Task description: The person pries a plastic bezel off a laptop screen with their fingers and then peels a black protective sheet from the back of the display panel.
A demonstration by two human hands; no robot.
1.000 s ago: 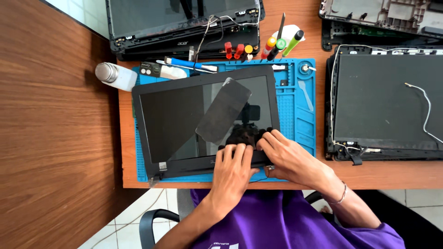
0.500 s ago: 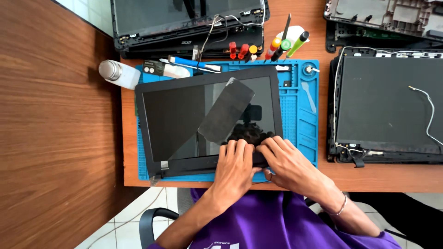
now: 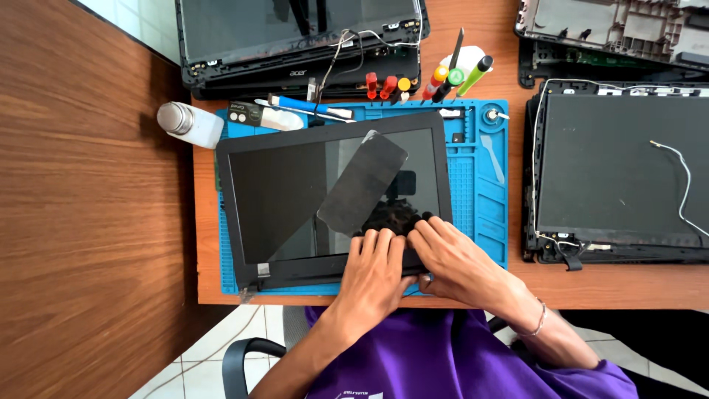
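Since the earlier frame: little has shifted; both hands sit at the same bottom edge, and only my view has drifted slightly.

Item 1: left hand (image 3: 374, 272), palm down, wrist running back toward the purple shirt (image 3: 458, 362). Fingers (image 3: 380, 240) together and flat, pressing the black laptop display panel with its dark glossy screen (image 3: 288, 192); they clamp nothing.

Item 2: right hand (image 3: 459, 258), angled in from the right, its fingers slightly spread on the lower bezel, thumb tucked under the panel's edge.

Item 3: panel, directly under the fingers, lying on a blue silicone repair mat (image 3: 484, 185) on the orange wooden surface (image 3: 628, 284).

Item 4: grey rectangular sheet (image 3: 363, 183), just beyond the fingertips, tilted on the screen.

Risk, as I judge it: uneven pressure at the bezel could crack the screen, or prying could snap a clip.
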